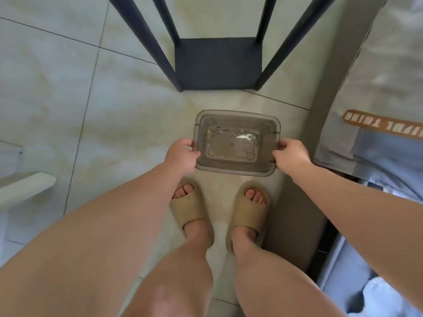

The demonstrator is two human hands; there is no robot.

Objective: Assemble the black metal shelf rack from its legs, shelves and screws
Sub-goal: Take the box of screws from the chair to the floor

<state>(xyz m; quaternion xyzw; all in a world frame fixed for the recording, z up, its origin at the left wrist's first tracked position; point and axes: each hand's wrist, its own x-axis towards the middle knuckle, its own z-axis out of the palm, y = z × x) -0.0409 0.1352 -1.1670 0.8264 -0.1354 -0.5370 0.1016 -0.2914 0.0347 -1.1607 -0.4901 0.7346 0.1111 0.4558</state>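
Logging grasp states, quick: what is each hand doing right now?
Left hand: grips the left rim of the clear tray.
Right hand: grips its right rim.

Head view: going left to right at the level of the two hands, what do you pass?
The left hand gripping the clear tray at its left end → cluster of screws inside it → small wrench → right hand gripping the right end → grey bedding.
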